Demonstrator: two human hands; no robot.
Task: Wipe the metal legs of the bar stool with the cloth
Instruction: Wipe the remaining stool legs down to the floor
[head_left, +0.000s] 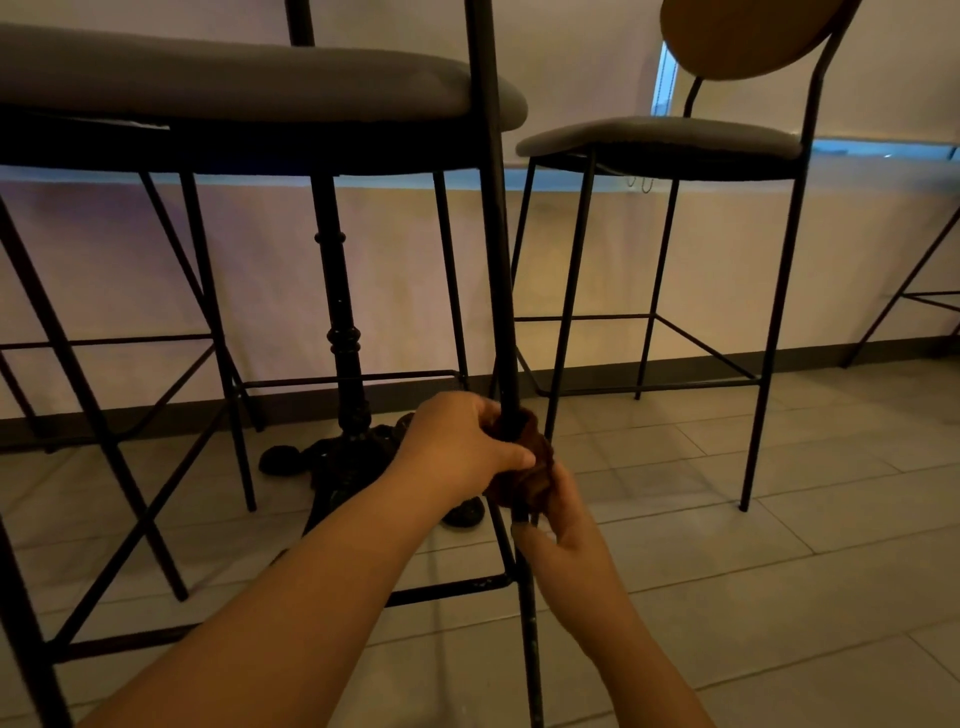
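Both hands (511, 467) are clamping the cloth (524, 467) around the stool leg (501, 260); sliding with steady, full-wrap pressure should clean best.

Two hands (462, 447), one cloth (524, 467), two full bar stools (665, 140), one table pedestal (343, 332).

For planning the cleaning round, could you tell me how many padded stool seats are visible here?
2: a near grey seat at upper left, and a farther seat at upper right. Frame legs at both edges suggest more stools, seats unseen.
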